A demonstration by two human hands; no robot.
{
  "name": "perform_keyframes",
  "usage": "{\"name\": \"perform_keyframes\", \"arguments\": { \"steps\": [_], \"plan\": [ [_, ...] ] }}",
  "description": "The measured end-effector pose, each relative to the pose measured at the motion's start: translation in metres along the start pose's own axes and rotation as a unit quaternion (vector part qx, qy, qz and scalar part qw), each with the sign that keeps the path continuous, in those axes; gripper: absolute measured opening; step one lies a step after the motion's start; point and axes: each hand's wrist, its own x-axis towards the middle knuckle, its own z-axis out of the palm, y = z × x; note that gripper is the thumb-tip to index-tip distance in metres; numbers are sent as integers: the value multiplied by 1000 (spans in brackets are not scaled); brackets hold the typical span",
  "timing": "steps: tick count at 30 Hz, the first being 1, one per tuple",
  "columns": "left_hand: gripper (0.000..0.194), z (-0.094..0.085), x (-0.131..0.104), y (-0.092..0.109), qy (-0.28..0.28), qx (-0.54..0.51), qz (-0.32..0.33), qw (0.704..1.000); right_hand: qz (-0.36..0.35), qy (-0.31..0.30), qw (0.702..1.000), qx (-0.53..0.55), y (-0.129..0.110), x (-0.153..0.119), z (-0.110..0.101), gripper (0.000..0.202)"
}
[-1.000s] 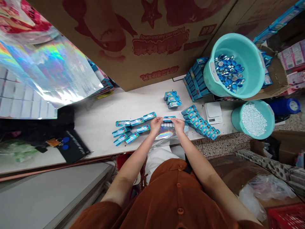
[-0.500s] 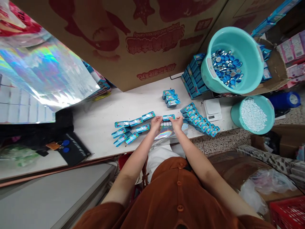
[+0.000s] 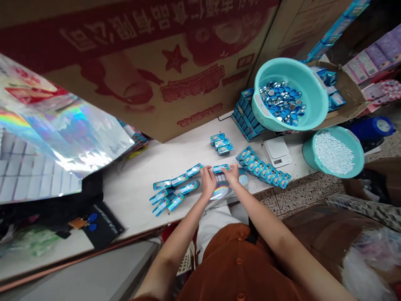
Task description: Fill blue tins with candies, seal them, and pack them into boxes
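My right hand (image 3: 232,174) grips the right end of a small blue box (image 3: 221,168), its thumb over the front edge. Just left of that box is my left hand (image 3: 208,180), fingers drawn together; whatever they pinch is too small to make out. Under and in front of the box lies a shiny rainbow sheet (image 3: 220,190) with a row of whitish labels. To the left, several similar blue boxes (image 3: 179,179) stand in two rough rows. A slanted row of blue boxes (image 3: 265,170) sits to the right, and 3 more boxes (image 3: 223,146) stand behind.
A white scale (image 3: 277,151) is at the right, near a turquoise tub (image 3: 291,121) of blue and silver round pieces. Another tub (image 3: 308,161) holds white pellets. Large cartons (image 3: 184,96) wall off the back. Stacked label sheets (image 3: 37,167) and a black pouch (image 3: 102,225) lie left.
My left hand has moved slightly away from the box's left end, its fingers now pointing up. My right hand stays on the box. The whole view has shifted with my head.
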Motion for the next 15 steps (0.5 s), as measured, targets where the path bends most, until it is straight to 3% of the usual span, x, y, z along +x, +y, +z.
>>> {"name": "perform_keyframes", "arguments": {
  "steps": [3, 5, 8, 11, 13, 15],
  "plan": [
    [18, -15, -3, 22, -23, 163, 206, 965, -7, -24, 998, -59, -13, -4, 10, 41],
    [21, -23, 10, 39, -28, 224, 256, 940, -28, -51, 995, -83, -22, -11, 21, 31],
    [30, -25, 48, 63, -39, 283, 293, 912, -83, -99, 989, -75, -30, -27, 35, 24],
    [61, -9, 93, 80, -90, 340, 331, 876, -134, -145, 979, -59, -28, -43, 36, 32],
    [85, 9, 117, 86, -141, 379, 356, 842, -160, -151, 974, -61, -23, -50, 27, 37],
    [97, 27, 133, 88, -191, 420, 373, 805, -179, -139, 972, -70, -18, -52, 14, 37]
  ]
}}
